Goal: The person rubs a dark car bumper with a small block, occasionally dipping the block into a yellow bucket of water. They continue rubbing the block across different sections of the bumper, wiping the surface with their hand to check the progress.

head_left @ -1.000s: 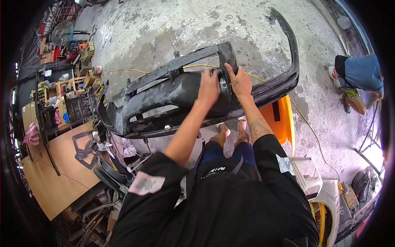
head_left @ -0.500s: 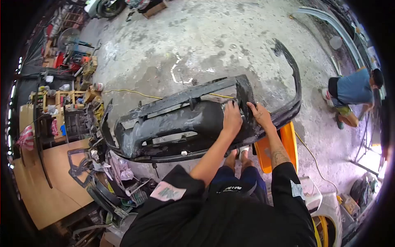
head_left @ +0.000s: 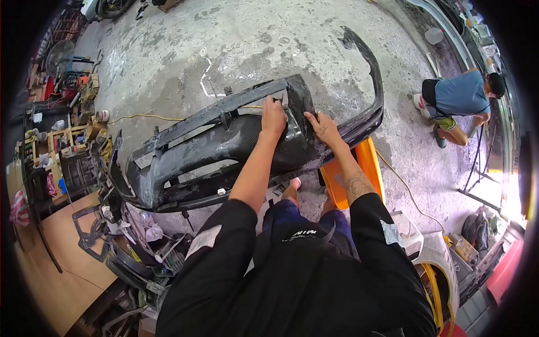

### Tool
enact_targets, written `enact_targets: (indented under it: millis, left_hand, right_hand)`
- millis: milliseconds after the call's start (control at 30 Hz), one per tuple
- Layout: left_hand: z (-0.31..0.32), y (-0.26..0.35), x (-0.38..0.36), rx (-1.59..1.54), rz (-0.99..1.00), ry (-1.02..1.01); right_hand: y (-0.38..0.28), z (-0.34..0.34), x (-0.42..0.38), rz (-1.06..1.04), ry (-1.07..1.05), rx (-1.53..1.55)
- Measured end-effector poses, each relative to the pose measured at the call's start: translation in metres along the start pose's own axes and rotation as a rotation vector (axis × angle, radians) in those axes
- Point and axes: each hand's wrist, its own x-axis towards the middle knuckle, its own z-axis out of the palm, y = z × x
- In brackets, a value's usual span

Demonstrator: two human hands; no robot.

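A large black car bumper (head_left: 191, 151), scuffed and streaked with grey, stretches across the middle of the head view in front of my legs. My left hand (head_left: 274, 118) has its fingers curled over an edge near the bumper's central opening. Just to the right, my right hand (head_left: 324, 130) grips the raised black section, thumb on its near face and part of the fingers hidden. One long curved end of the bumper sweeps up and away on the right. An orange plastic bin (head_left: 368, 168) lies under my right forearm, partly behind the bumper.
A person in a blue shirt (head_left: 460, 94) bends down at the right. Cluttered wooden shelving (head_left: 53, 140) and a wooden board (head_left: 62, 264) line the left. A yellow cord (head_left: 146, 116) crosses the stained concrete floor. A white container with yellow hose (head_left: 441, 264) stands at lower right.
The bumper and both hands have shifted left and up in the picture as the camera view moved. My feet have changed position. Both hands keep their hold on the bumper.
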Motion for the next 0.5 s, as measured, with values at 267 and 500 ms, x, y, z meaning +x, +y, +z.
enact_targets:
  millis: [267,500]
  left_hand:
    - [0.011,0.036,-0.039,0.061,0.009,0.161]
    - [0.023,0.096,-0.079,0.137,-0.136,0.247]
  right_hand:
    - [0.008,-0.024,0.009,-0.206,-0.182,0.237]
    - [0.026,-0.018,0.013,-0.324,-0.268,0.16]
